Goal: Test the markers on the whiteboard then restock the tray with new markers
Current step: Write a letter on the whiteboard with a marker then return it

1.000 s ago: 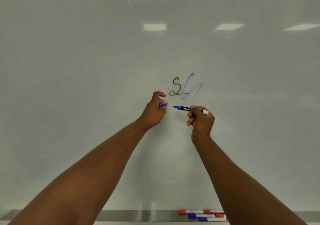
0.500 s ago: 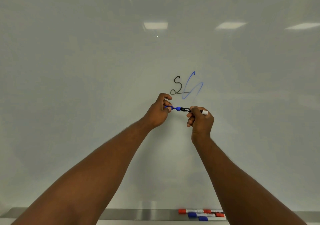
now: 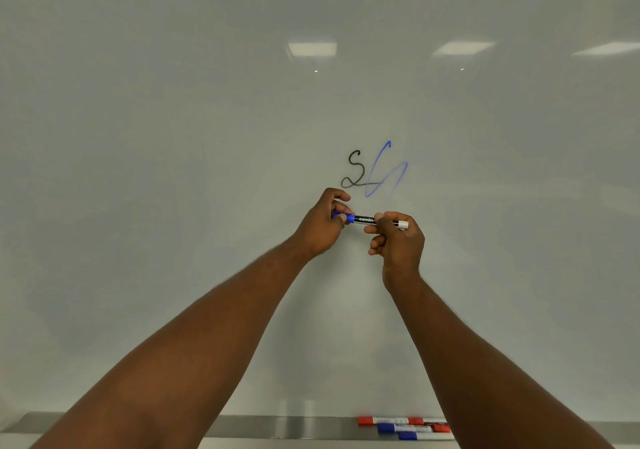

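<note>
we have the blue marker (image 3: 367, 219) held in the air close in front of the whiteboard (image 3: 173, 171), just below the two test scribbles, a black squiggle (image 3: 354, 170) and a fainter blue squiggle (image 3: 385, 170) touching it on the right. marker's long axis runs left-right, near level, white butt end to the right, blue cap (image 3: 344, 217) end to the left.

left hand (image 3: 323, 221) is curled closed, thumb and fingers pinched around the cap. right hand (image 3: 398, 240) is also closed, fingers wrapped on the barrel toward the white end. both arms reach up and forward, hands close together, only the black label stretch showing between them.

we judge the cap is seated or almost seated on the tip; can't tell if it has clicked fully. so the blue test looks done, recapping is the step in hand.

the coming move turns on the tray (image 3: 242, 428): it sits well below the hands along the board's bottom edge, and the tray markers (image 3: 407, 428), red and blue capped, lie there lengthwise left-right, low on the right. right hand is nearer that cluster, almost straight down from it, and the marker's axis already matches how those lie. no new markers visible in view.
</note>
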Available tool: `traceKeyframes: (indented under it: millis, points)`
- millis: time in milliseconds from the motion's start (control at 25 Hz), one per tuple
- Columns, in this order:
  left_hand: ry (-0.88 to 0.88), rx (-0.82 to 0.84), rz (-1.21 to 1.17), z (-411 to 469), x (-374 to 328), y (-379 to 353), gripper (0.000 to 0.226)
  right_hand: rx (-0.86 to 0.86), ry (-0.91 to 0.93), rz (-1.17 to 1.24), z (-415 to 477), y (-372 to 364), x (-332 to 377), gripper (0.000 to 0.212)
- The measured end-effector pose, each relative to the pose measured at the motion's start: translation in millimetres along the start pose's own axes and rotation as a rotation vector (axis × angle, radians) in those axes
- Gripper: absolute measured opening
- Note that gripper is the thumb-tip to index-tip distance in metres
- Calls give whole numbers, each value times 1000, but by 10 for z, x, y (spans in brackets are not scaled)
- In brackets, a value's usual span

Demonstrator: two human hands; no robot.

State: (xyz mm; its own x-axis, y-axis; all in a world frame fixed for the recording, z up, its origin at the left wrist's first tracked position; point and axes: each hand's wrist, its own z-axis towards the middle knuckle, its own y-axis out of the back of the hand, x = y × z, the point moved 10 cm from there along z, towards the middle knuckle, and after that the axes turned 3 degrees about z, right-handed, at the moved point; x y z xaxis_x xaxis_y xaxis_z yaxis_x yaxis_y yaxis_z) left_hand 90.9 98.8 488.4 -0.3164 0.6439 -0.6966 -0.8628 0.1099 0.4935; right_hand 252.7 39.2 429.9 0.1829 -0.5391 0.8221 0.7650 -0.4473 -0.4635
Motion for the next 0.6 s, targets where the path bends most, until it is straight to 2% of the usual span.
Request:
traceKeyframes:
  millis: [160, 240, 400, 600]
  points:
    - [171, -21, -390, -40, 68, -49, 21, -32, -3, 12, 6, 32, -26, 11]
    - [225, -39, -549, -65, 70, -55, 24, -24, -6, 29, 4, 22, -21, 3]
    - [180, -14, -459, -108, 8, -92, 44, 18, -12, 35, -24, -48, -34, 7]
    - [139, 15, -544, -116, -43, -129, 48, -4, -75, 124, -24, -49, -87, 6]
